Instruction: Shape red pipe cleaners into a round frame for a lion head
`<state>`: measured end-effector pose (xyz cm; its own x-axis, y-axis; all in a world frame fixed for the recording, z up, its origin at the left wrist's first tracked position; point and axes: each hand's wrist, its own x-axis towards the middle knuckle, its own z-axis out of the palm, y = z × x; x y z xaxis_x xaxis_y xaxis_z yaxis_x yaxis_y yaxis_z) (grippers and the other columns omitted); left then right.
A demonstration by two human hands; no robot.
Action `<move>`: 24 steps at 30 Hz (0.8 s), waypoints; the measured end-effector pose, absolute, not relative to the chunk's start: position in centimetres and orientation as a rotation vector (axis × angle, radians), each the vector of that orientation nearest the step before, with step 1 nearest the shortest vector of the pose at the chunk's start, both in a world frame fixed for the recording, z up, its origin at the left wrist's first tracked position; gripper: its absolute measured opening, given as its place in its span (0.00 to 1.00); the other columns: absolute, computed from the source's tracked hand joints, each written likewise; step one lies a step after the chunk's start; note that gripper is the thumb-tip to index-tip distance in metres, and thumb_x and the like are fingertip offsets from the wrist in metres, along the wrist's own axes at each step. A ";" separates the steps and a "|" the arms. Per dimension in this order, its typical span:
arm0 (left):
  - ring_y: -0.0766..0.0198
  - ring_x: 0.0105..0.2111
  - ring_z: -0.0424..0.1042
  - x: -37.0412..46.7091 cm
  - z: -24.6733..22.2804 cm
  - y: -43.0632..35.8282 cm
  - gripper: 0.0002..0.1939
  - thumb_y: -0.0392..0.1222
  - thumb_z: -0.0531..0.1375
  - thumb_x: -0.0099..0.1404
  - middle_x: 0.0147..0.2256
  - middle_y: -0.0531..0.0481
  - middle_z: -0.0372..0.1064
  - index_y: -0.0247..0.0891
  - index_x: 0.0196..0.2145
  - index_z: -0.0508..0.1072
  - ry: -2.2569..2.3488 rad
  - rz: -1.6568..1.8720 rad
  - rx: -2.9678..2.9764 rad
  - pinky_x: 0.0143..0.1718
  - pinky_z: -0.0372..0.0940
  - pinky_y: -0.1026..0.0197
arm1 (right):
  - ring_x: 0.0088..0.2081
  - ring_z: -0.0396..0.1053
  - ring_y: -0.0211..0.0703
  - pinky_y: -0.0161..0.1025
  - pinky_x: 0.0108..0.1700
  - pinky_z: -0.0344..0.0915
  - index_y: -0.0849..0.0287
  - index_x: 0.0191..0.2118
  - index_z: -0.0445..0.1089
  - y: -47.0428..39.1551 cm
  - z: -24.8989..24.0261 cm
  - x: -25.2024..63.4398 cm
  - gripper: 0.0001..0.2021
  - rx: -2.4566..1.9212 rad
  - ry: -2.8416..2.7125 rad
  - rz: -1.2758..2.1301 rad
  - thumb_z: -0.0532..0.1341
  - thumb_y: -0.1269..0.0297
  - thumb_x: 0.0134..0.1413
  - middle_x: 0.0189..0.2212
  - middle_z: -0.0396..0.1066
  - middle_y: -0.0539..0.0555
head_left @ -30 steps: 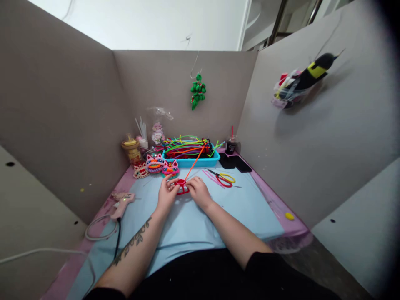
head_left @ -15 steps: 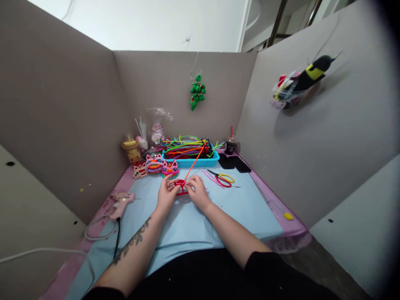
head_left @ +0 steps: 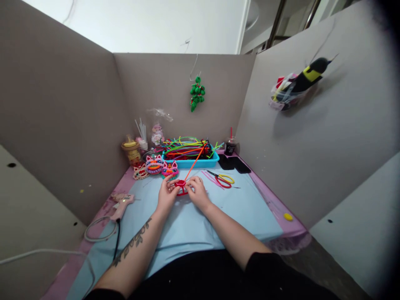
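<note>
Between my hands, above the blue cloth, is a small red frame that looks bent from pipe cleaners. My left hand grips its left side, fingers closed. On the other side, my right hand pinches the frame near the base of an orange pipe cleaner, which slants up to the right toward the tray. The fingers hide part of the frame. Scissors with red and yellow handles lie right of my right hand, beside pink pipe cleaners. Several finished animal-face crafts sit behind my left hand.
A blue tray of colourful pipe cleaners stands at the back. A pink glue gun with its cord lies at the left. Two black phones and a drink cup are back right. Grey partitions enclose the table.
The red frame has tilted slightly between my fingers, showing more of its lower bars. My hands have hardly moved; the view has shifted a little.
</note>
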<state>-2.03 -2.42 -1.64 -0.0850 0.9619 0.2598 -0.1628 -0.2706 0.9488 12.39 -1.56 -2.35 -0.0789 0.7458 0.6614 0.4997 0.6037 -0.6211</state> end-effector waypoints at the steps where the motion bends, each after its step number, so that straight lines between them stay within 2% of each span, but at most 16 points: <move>1: 0.66 0.34 0.71 -2.0 -1.7 -2.4 0.30 0.37 0.63 0.51 0.42 0.43 0.69 0.37 0.51 0.59 0.983 1.532 1.238 0.35 0.65 0.63 | 0.40 0.60 0.44 0.42 0.46 0.58 0.58 0.29 0.69 -1.6 -2.3 12.4 0.05 -1.025 -1.736 0.280 0.58 0.72 0.52 0.33 0.62 0.54; 19: 0.64 0.36 0.72 -1.7 -1.5 -2.6 0.30 0.38 0.64 0.50 0.41 0.44 0.68 0.38 0.50 0.60 0.990 1.542 1.264 0.38 0.66 0.59 | 0.40 0.59 0.45 0.44 0.44 0.59 0.58 0.31 0.69 -2.4 -1.7 12.3 0.07 -1.035 -1.846 0.163 0.55 0.73 0.53 0.33 0.63 0.55; 24: 0.63 0.38 0.71 -1.8 -1.5 -2.7 0.28 0.39 0.63 0.52 0.42 0.43 0.69 0.38 0.50 0.60 0.994 1.547 1.289 0.40 0.66 0.59 | 0.40 0.59 0.46 0.44 0.45 0.59 0.58 0.32 0.69 -2.6 -1.5 12.3 0.07 -1.046 -1.849 0.126 0.55 0.72 0.54 0.34 0.63 0.56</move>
<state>-1.76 -2.66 -1.51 -0.0896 0.9508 0.2967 -0.1254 -0.3063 0.9436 12.30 -2.60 -1.53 -0.1593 0.7030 0.6932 0.6023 0.6255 -0.4959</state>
